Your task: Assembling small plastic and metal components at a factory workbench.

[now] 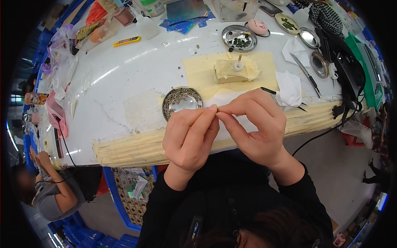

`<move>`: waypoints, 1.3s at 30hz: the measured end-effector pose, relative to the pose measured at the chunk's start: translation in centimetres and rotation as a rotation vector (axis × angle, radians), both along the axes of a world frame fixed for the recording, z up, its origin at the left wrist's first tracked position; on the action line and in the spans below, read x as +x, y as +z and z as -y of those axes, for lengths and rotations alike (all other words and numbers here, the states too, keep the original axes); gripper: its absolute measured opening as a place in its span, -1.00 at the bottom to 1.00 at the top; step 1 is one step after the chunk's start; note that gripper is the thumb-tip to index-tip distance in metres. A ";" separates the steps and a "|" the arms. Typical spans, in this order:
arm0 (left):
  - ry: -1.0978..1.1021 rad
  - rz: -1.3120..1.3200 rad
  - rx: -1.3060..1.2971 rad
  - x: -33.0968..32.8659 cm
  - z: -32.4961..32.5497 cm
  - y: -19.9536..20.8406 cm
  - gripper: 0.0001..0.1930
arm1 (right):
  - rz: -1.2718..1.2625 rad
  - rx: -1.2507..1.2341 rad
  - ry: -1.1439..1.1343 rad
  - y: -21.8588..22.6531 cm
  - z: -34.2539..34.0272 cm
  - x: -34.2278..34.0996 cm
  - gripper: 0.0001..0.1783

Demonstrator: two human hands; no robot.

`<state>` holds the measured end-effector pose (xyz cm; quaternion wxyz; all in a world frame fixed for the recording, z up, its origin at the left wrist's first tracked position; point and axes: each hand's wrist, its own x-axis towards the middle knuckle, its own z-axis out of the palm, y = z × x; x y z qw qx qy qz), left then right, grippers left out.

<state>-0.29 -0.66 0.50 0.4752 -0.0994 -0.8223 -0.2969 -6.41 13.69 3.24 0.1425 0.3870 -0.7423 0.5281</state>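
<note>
My left hand (188, 138) and my right hand (258, 126) meet over the table's near edge, thumbs and forefingers pinched tip to tip. Whatever sits between the fingertips is too small to make out. Just beyond my left hand lies a round metal dish (182, 103) with many small brownish-grey pieces in it, its near rim partly covered by my fingers. Past my right hand stands a block wrapped in pale yellow tape (225, 74), with a small white cup (238, 66) and a thin upright stick on top.
Farther back are a metal dish of dark pieces (240, 38), a pink oval object (258, 27) and a plate with green pieces (286, 23). A craft knife (308, 76) lies right beside white tissue (289, 89). A yellow box (127, 41) lies left. Another person (58, 186) sits far left.
</note>
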 end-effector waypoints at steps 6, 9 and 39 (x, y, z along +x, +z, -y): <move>-0.083 0.008 0.077 -0.1 0.0 -0.3 -0.72 | 0.471 -0.151 0.127 -1.2 -0.3 0.0 -0.92; -0.084 0.017 0.079 -0.1 0.0 -0.3 -0.73 | 0.475 -0.168 0.154 -1.0 -0.3 0.1 -0.92; -0.124 0.012 0.114 -0.1 0.1 -0.3 -0.72 | 0.550 -0.257 0.157 -1.4 0.2 1.0 -0.91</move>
